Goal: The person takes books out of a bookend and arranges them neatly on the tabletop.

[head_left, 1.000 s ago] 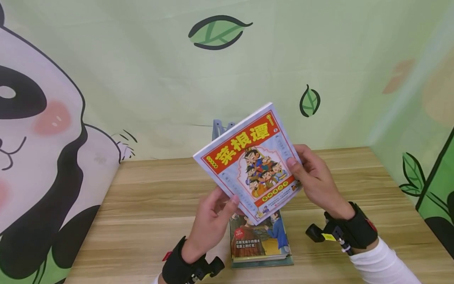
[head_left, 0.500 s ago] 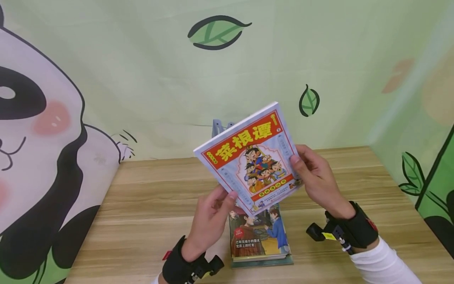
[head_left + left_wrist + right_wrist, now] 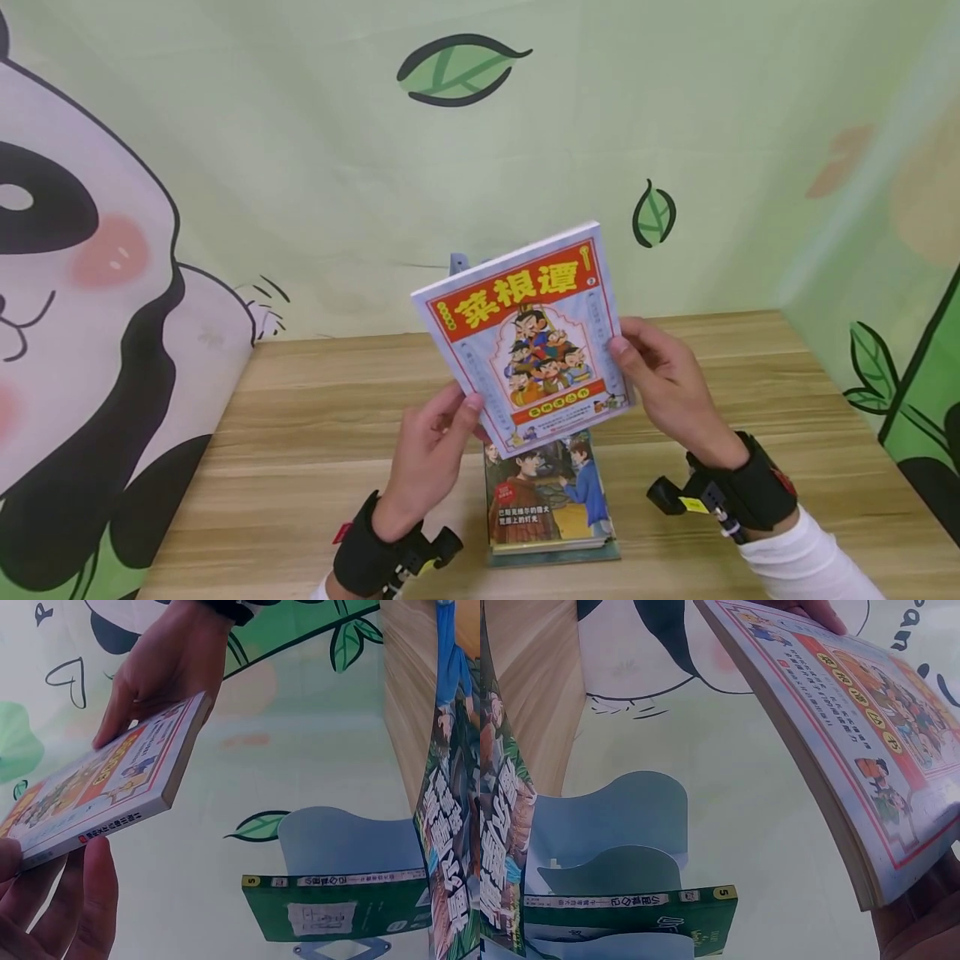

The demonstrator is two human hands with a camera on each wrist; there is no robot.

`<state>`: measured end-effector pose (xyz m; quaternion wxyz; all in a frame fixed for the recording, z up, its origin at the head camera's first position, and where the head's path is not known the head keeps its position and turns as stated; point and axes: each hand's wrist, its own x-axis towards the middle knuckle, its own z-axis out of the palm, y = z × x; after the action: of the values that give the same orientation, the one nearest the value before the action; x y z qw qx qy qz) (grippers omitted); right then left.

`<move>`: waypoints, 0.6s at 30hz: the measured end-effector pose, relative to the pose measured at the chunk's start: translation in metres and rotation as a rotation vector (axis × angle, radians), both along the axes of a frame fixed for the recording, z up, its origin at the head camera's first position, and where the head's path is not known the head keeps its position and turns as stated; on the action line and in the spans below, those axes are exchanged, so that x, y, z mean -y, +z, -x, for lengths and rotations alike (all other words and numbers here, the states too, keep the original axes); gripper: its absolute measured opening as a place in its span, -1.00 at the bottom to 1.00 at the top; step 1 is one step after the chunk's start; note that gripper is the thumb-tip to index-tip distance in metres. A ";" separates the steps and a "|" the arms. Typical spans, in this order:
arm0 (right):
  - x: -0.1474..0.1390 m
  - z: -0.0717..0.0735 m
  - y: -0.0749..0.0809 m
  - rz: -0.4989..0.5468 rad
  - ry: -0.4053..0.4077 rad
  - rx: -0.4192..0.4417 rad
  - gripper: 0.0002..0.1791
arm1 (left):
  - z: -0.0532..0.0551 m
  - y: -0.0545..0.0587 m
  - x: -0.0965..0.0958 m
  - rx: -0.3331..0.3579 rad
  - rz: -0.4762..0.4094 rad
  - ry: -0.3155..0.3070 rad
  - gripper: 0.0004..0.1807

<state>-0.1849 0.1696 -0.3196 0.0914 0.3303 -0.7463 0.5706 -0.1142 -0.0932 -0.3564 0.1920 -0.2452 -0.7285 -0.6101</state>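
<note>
A square comic-style paperback book (image 3: 543,354), pale blue with a red title band and yellow characters, is held up over the table. My left hand (image 3: 427,458) pinches its left edge near the lower corner, thumb on the cover. On the opposite edge, my right hand (image 3: 671,387) grips it with the thumb in front and fingers behind. The cover faces me, its right side tilted slightly up. Below it lies a stack of books (image 3: 551,500), whose illustrated top cover is partly hidden by the held book.
Behind the held book stands a blue-grey book rack (image 3: 622,810), mostly hidden in the head view. A green book (image 3: 337,911) sits in it, spine showing in both wrist views. The wood-grain table (image 3: 315,433) meets a green printed backdrop (image 3: 300,167) with a panda.
The held book has turned clockwise, closer to level. My left hand has shifted slightly left and up with it; my right hand has dipped a little. The stack has not moved.
</note>
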 end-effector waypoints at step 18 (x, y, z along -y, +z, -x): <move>-0.003 -0.008 -0.021 -0.020 -0.066 0.025 -0.73 | 0.007 -0.006 0.005 0.013 0.013 0.069 -0.70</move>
<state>-0.1768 0.1722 -0.3402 0.0975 0.2994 -0.7634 0.5640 -0.1216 -0.0983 -0.3620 0.2069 -0.2171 -0.7416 -0.6000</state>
